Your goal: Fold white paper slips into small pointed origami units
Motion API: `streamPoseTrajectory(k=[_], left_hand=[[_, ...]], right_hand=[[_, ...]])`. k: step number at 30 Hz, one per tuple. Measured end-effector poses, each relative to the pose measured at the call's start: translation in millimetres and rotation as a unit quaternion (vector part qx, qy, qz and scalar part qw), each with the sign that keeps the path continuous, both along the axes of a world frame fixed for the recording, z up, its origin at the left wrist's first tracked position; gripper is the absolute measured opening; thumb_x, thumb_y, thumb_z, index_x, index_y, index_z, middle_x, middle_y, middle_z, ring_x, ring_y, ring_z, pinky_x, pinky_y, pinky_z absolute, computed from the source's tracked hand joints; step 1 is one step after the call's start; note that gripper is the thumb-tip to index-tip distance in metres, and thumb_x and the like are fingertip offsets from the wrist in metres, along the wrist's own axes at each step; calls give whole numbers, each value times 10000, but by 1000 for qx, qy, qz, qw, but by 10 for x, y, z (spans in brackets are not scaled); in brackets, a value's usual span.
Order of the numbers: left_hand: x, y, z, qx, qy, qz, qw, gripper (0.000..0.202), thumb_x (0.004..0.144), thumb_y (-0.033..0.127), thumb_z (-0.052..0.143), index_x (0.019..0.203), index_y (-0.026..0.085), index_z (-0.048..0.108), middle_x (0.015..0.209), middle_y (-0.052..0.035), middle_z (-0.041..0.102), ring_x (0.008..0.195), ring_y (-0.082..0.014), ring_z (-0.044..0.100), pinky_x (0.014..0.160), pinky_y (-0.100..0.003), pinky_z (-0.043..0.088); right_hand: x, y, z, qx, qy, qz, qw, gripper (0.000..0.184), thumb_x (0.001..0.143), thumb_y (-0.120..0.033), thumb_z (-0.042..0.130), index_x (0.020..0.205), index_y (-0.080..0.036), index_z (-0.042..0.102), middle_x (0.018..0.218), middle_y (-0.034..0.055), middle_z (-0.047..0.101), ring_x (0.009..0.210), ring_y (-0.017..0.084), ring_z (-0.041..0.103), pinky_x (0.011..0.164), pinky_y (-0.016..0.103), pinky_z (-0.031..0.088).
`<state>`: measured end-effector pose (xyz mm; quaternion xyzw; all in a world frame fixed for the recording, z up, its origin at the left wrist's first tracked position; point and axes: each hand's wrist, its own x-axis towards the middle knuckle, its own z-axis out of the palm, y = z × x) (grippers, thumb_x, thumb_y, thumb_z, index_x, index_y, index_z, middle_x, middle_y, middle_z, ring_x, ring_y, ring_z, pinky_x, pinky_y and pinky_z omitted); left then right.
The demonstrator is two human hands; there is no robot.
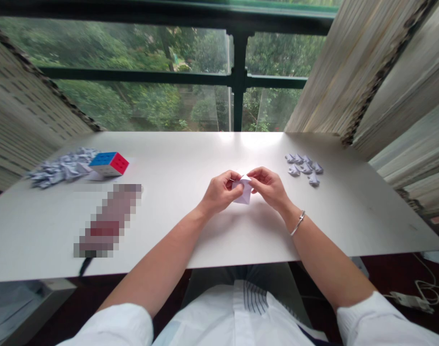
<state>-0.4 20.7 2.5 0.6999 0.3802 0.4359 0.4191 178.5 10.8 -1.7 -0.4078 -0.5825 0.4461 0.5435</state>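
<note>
Between my two hands is a small folded piece of white paper [244, 196], held just above the white table. My left hand [222, 191] pinches its left side, thumb laid across the front. At the paper's upper right, the fingers of my right hand [268, 186] are closed on its edge near a folded top corner. Part of the paper is hidden behind the fingers. To the right of my right hand, several small folded paper pieces [306, 167] sit in a loose group on the table.
At the far left lies a heap of folded papers [63, 167], with a puzzle cube [108, 164] beside it on white paper. A blurred-out object [109, 221] with a black strap lies nearer. The white table [162, 240] ends at a window [151, 101] between curtains [320, 67].
</note>
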Motion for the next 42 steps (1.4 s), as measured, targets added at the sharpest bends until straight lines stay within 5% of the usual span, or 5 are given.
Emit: streamPoseTrajectory(k=[8,15,28,36,42], left_hand=[[6,-38,11,196,141,65,968,99,782,160,549,851,176,619,786,-17,648,664,-124,553,628,-239,442],[0,-41,9,224,139,57,963,132,857,172,501,906,174,623,852,-42,668,743,-147,604,688,-252,469],[-2,-16,-73,180,98,54,977,90,904,218,537,964,208,604,852,-5,681,719,-120,620,695,-227,464],[26,11,-74,40,22,9,999,247,795,253,661,1026,196,596,922,-26,682,697,-125,625,628,-233,478],[35,21,-15,-41,-45,42,997,162,783,281,662,901,172,638,831,-21,672,665,-122,592,608,-235,460]], right_hand=[[-1,-30,89,-101,5,26,995,405,767,-566,696,712,-169,638,682,11,639,650,129,628,510,207,507],[-6,-51,111,-120,-20,34,992,339,755,-494,702,700,-164,649,670,10,636,661,122,606,540,202,494],[0,-56,133,-156,-18,29,987,339,703,-494,746,680,-166,661,712,21,653,694,125,583,578,219,482],[36,-40,149,-191,38,23,981,228,654,-376,756,660,-176,647,689,1,628,710,128,583,611,232,488],[45,-27,128,-193,39,23,980,210,644,-357,742,663,-172,645,687,4,625,709,132,581,592,227,483]])
